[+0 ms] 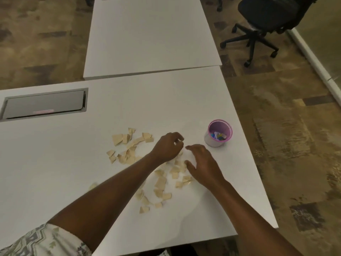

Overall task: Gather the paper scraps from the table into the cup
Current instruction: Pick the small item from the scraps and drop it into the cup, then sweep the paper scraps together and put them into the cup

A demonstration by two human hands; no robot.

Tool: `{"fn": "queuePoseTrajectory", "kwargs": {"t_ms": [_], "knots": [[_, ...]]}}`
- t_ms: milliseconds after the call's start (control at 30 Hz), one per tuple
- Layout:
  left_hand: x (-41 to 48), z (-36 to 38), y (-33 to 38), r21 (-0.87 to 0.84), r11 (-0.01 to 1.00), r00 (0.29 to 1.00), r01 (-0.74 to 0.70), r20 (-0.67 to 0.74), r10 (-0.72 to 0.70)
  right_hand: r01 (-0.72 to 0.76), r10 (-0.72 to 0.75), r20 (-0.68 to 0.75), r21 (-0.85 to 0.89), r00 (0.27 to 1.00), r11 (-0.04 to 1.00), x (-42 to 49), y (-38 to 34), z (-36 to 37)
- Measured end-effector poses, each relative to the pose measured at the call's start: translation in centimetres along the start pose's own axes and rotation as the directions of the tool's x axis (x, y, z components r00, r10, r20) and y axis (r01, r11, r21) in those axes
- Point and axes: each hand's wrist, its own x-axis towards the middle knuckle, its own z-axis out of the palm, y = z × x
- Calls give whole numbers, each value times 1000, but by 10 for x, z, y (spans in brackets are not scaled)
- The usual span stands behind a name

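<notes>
Several beige paper scraps lie scattered over the white table, in a loose band from the upper left down to the front middle. A small cup with a pink rim stands to the right, with coloured bits inside. My left hand hovers over the scraps, fingers curled, fingertips pinched near a scrap; whether it holds one I cannot tell. My right hand rests just right of it with fingers spread, over scraps, a short way left of the cup.
A dark recessed panel sits in the table at the back left. A second white table adjoins behind. A black office chair stands on the carpet at the back right. The table's right edge runs close to the cup.
</notes>
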Motion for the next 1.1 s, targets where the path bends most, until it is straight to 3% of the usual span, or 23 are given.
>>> {"fn": "queuePoseTrajectory", "kwargs": {"t_ms": [200, 333, 500, 633, 900, 1100], "knots": [[-72, 15, -100, 288, 944, 987, -161, 57, 151, -122, 178, 310, -191, 934, 974, -26, -9, 51], [-107, 24, -138, 505, 791, 936, -346, 248, 251, -117, 233, 405, -291, 884, 949, -34, -11, 69], [-122, 43, -161, 596, 623, 854, -506, 446, 266, -16, 204, 449, -387, 870, 922, -38, -17, 86], [-123, 48, -167, 618, 603, 861, -504, 415, 294, 26, 159, 424, -398, 892, 917, -40, -18, 94], [-121, 41, -159, 582, 675, 891, -453, 277, 359, 118, 54, 367, -430, 929, 895, -41, -17, 97], [-119, 36, -148, 605, 646, 877, -466, 218, 429, 154, 9, 326, -471, 945, 869, -35, -21, 96]]}}
